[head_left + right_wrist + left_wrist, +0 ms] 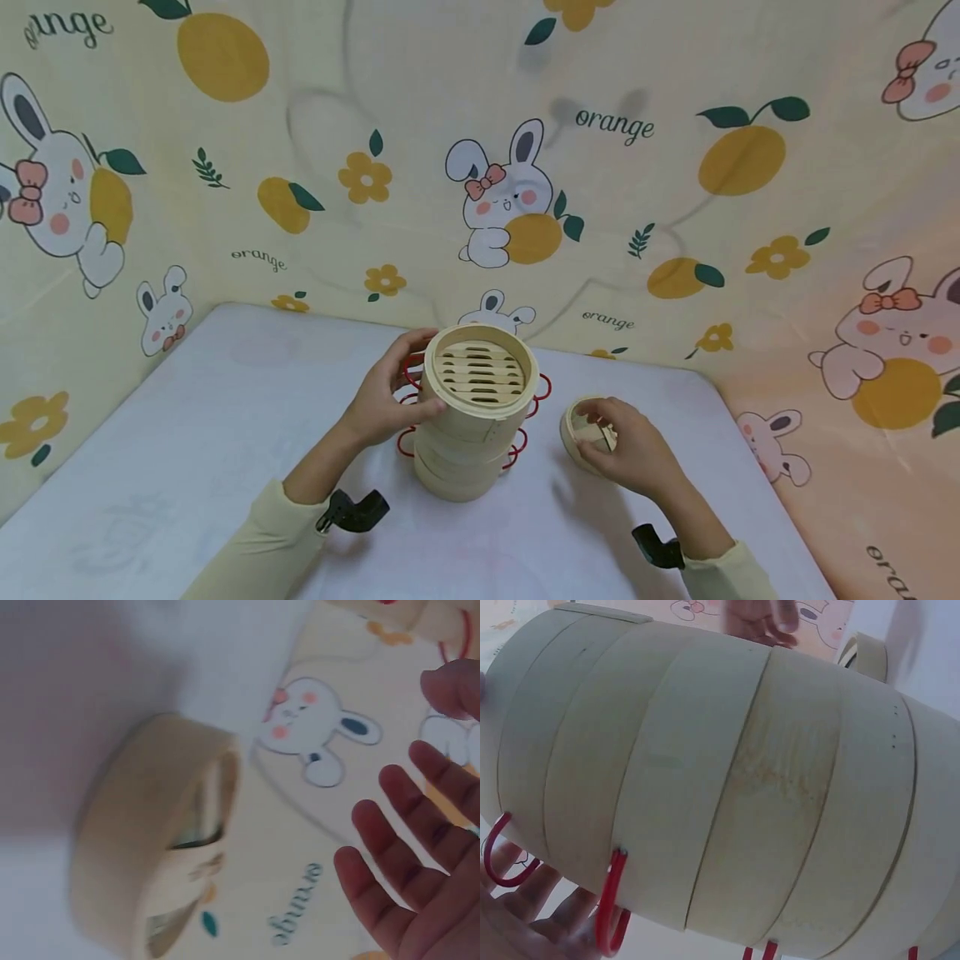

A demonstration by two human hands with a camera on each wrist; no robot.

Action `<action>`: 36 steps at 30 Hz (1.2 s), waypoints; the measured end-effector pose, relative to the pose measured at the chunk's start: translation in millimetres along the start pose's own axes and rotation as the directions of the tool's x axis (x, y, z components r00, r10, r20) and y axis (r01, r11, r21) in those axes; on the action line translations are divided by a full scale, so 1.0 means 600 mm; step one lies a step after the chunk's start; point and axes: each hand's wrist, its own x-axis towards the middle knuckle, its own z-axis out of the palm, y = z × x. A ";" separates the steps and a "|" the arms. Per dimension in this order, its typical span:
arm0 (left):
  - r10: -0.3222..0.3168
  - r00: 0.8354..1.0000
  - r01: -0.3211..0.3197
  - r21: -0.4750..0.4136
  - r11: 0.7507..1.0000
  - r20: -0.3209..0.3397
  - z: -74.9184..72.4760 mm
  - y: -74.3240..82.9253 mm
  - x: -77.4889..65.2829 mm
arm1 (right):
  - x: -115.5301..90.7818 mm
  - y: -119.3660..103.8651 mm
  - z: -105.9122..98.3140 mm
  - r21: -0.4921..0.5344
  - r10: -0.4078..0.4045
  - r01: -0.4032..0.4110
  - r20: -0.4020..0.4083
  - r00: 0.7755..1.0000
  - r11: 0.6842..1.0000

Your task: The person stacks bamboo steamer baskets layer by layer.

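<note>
A tall stack of round bamboo steamer baskets point(468, 437) stands on the table, a slatted base showing inside the top one. Red loop handles point(609, 904) stick out from its sides. My left hand point(393, 392) grips the upper part of the stack, thumb on the near side and fingers round the far left. A smaller, shallow bamboo ring point(124, 840) with a strip across its opening sits on the table to the right. Over this ring hovers my right hand point(630, 446); the right wrist view shows its fingers spread, apart from the ring and holding nothing.
The white-covered table point(247, 400) ends at a patterned cloth backdrop point(420, 100) with rabbits and oranges. Black camera mounts point(356, 510) sit on both wrists. White table surface shows between the stack and the small ring.
</note>
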 end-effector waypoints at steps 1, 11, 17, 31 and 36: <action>-0.001 1.000 0.001 0.006 1.000 -0.001 0.001 0.004 -0.001 | -0.004 0.005 0.004 0.001 0.012 -0.012 0.007 1.000 1.000; -0.018 1.000 0.018 0.007 1.000 -0.005 0.003 0.010 -0.002 | -0.032 0.038 0.033 0.007 0.113 -0.114 0.095 0.989 0.993; -0.018 1.000 0.018 0.010 1.000 -0.001 0.004 0.007 -0.001 | -0.041 0.044 0.041 0.009 0.197 -0.202 0.169 0.966 0.979; -0.021 1.000 0.021 0.037 0.999 -0.009 0.003 0.008 -0.001 | -0.043 0.054 0.054 -0.027 0.227 -0.226 0.168 0.959 0.974; -0.022 1.000 0.023 0.038 0.999 -0.007 0.004 0.009 -0.001 | -0.043 0.054 0.055 -0.037 0.239 -0.236 0.166 0.957 0.971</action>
